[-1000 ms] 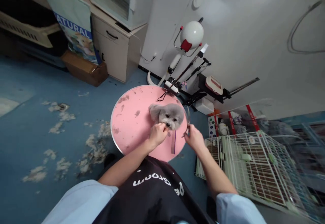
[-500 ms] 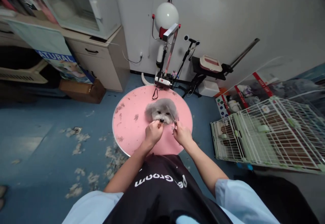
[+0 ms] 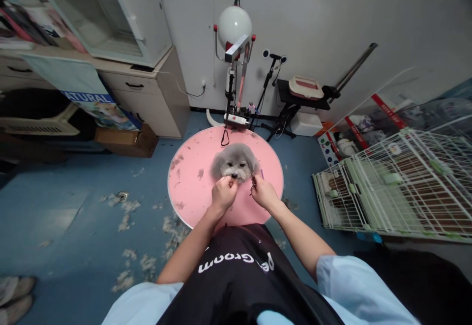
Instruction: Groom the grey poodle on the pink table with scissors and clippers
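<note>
A fluffy grey dog [image 3: 233, 159] is on the round pink table [image 3: 191, 187], its face turned toward me. My left hand [image 3: 224, 192] is closed at the dog's muzzle, fingertips pinched on the fur under its chin just below the nose. Scissors [image 3: 253, 182] are in my right hand [image 3: 264, 192], held close to the side of the dog's head; their finger loops show below the hand, while the blades are small and hard to make out. Loose tufts of cut fur lie on the tabletop.
A grooming arm with a white round lamp [image 3: 235, 26] rises behind the table. To the right stands a white wire cage [image 3: 398, 187]. Clumps of fur [image 3: 125, 280] litter the blue floor. Cabinets [image 3: 136, 89] and a cardboard box [image 3: 127, 140] are at left. Shoes [image 3: 16, 298] show at lower left.
My view has shifted slightly, so the scene sits a little differently. The scissors have turned a little beside the dog's head; my left hand stays at the muzzle.
</note>
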Demonstrator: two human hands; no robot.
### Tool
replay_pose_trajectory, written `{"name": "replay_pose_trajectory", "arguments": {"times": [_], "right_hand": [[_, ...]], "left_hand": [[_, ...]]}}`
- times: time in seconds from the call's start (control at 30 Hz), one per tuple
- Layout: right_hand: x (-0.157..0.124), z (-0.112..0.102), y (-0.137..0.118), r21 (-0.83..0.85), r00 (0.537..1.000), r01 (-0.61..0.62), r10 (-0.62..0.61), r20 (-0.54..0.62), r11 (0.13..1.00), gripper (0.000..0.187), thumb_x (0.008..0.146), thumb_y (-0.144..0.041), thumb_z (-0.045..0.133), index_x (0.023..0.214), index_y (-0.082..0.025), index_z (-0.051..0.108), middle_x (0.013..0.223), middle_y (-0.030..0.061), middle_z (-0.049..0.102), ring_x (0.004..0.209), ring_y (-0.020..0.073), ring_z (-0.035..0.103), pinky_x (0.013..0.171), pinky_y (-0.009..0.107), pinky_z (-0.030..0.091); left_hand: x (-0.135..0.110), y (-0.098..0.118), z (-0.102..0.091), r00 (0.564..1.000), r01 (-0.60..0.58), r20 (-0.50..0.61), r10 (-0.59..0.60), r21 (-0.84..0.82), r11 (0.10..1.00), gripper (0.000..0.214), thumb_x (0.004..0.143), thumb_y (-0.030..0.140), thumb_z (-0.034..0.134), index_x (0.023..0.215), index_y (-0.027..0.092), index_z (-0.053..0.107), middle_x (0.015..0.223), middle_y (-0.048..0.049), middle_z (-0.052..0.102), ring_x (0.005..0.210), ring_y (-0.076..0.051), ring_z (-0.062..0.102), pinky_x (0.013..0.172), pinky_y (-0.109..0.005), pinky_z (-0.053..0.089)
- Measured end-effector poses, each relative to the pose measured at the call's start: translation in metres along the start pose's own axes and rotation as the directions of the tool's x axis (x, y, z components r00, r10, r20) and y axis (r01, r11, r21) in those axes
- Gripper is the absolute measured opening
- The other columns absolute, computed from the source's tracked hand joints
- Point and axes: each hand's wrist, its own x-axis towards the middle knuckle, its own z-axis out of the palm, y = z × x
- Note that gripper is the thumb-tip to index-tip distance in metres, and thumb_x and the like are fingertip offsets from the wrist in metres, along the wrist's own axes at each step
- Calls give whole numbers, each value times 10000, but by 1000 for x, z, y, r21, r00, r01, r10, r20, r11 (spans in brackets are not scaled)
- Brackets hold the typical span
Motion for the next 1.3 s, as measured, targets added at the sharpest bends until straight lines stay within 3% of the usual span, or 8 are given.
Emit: {"name": "replay_pose_trajectory", "arguments": {"times": [0.1, 0.23, 0.37, 0.53, 0.7, 0.97, 1.17, 1.3], "right_hand": [[3, 3, 4, 95, 998, 59, -56, -34, 994, 248, 783, -190, 570, 1023, -136, 542, 972, 96, 661, 852, 193, 610, 741, 267, 431], [4, 6, 6, 135, 999, 39, -34, -39, 990, 183, 764, -108, 512, 938, -148, 548, 862, 62, 653, 787, 166, 592, 704, 254, 406], [3, 6, 6, 260, 1000, 24, -21, -13, 965, 181, 733, -193, 597, 903, -170, 539, 827, 30, 642, 745, 155, 581, 660, 244, 398], [4, 10, 9, 385, 999, 40, -46, 7, 922, 158, 723, -132, 559, 877, -167, 555, 778, 9, 630, 694, 129, 565, 638, 229, 400], [8, 21, 15, 620, 996, -6, -51, 74, 784, 208, 676, -125, 592, 876, -161, 545, 804, 6, 642, 720, 129, 592, 649, 232, 453], [12, 22, 12, 873, 973, -169, -64, 222, 457, 277, 593, -101, 646, 807, -178, 490, 767, -8, 622, 744, 138, 625, 665, 253, 506], [11, 18, 14, 879, 945, -254, -91, 315, 403, 274, 594, -108, 639, 811, -181, 489, 713, -26, 639, 641, 111, 616, 582, 218, 476], [13, 29, 21, 881, 936, -283, -91, 340, 379, 290, 604, -136, 654, 848, -176, 503, 744, -8, 669, 637, 112, 630, 571, 210, 472]], "left_hand": [[0, 0, 1, 1000, 5, -1, -5, 17, 1000, 217, 859, 269, 536, 668, 175, 581, 753, -39, 660, 708, -148, 583, 621, -249, 327], [0, 2, 1, 1000, -2, -5, 2, 14, 1000, 215, 851, 254, 533, 656, 176, 576, 740, -36, 655, 701, -145, 579, 623, -243, 329], [0, 3, 0, 1000, 9, -3, -9, 4, 1000, 239, 856, 262, 520, 636, 176, 558, 716, -33, 642, 672, -137, 564, 607, -239, 317], [0, 3, 0, 1000, 5, -6, -5, -1, 1000, 253, 852, 269, 514, 617, 176, 529, 691, -29, 626, 651, -135, 546, 598, -243, 304], [0, 2, 0, 1000, 0, -21, 0, -3, 1000, 285, 858, 283, 504, 593, 179, 498, 667, -21, 606, 630, -131, 533, 593, -244, 302], [1, 2, 0, 1000, -5, -21, 5, -7, 1000, 292, 858, 296, 496, 588, 186, 481, 663, -26, 609, 635, -136, 537, 594, -246, 306], [1, 0, 1, 1000, -6, -30, 6, -13, 1000, 293, 859, 299, 502, 590, 185, 482, 656, -22, 604, 637, -137, 535, 598, -249, 307], [0, -1, 2, 1000, 9, -21, -10, -20, 1000, 284, 857, 290, 510, 594, 184, 493, 643, -19, 600, 633, -137, 535, 594, -248, 301]]}}
